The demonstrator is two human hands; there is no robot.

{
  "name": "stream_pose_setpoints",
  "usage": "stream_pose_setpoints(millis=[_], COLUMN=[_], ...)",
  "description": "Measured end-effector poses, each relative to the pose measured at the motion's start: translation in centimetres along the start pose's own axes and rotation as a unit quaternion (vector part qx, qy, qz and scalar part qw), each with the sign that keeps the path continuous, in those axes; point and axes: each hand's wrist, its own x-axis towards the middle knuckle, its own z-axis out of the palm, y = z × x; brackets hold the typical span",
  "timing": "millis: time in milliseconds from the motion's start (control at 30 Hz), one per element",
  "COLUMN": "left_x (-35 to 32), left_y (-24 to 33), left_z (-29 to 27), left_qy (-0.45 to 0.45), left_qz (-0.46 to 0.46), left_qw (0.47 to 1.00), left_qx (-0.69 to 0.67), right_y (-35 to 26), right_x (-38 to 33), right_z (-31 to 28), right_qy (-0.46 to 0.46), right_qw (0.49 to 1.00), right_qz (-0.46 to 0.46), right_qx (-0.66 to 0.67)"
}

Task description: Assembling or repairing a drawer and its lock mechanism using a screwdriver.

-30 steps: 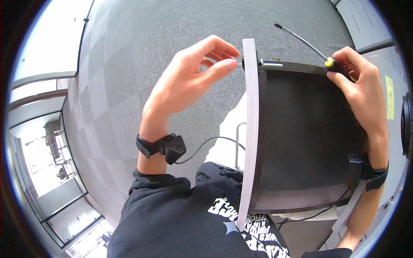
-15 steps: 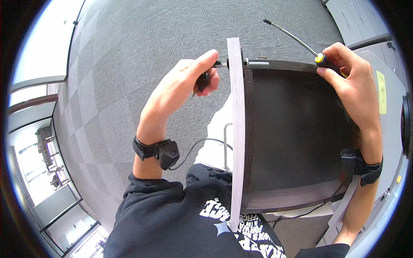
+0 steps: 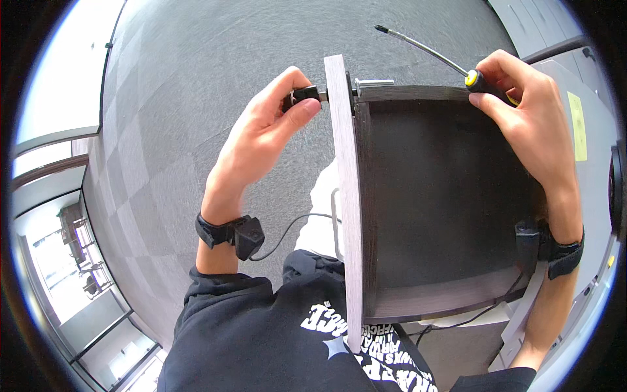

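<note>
My left hand (image 3: pixel 264 124) pinches the black head of a key (image 3: pixel 305 95) between thumb and fingers. The key's metal shank meets the outer face of a light wood-grain drawer front (image 3: pixel 346 196). Behind that panel, near its far end, a lock (image 3: pixel 353 88) carries a metal bar (image 3: pixel 375 83) lying along the drawer's far side. My right hand (image 3: pixel 532 108) closes round the black and yellow handle of a screwdriver (image 3: pixel 431 53) over the far right corner of the dark drawer (image 3: pixel 450 196). Its shaft points away to the far left, tip in the air.
The drawer sticks out from a grey cabinet (image 3: pixel 562 117) on the right, bearing a yellow paper strip (image 3: pixel 577 126). A bar handle (image 3: pixel 336 222) is on the drawer front. A black cable (image 3: pixel 287 228) runs from my left wrist strap. Grey carpet (image 3: pixel 215 59) lies beyond.
My left hand has rotated, and the key's head has turned from hanging downward to lying level. The drawer and screwdriver appear slightly further left in view. My right hand keeps its grip.
</note>
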Motion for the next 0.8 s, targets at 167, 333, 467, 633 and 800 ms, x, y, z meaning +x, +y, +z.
stream_pose_setpoints(millis=[167,333,467,633,800], left_x=[0.7,0.6,0.7,0.3,1.2], left_y=[-1.1,-1.6,-1.5,-0.1,0.5], left_z=[-0.2,-0.2,-0.2,0.5,-0.3], left_qy=[0.121,0.161,0.163,0.145,0.048], left_qz=[0.250,0.316,0.306,0.094,-0.122], left_qw=[0.903,0.843,0.864,0.971,0.990], left_qx=[0.328,0.405,0.365,0.162,-0.059], right_y=[0.3,0.2,0.3,0.0,0.4], right_x=[0.2,0.1,0.0,0.0,-0.1], right_z=[0.0,-0.2,-0.1,-0.1,-0.2], right_qy=[-0.017,-0.014,-0.012,-0.010,-0.012], right_qw=[1.000,1.000,1.000,1.000,1.000], right_qz=[-0.007,-0.011,-0.013,-0.001,-0.011], right_qx=[0.001,-0.005,-0.006,0.009,-0.004])
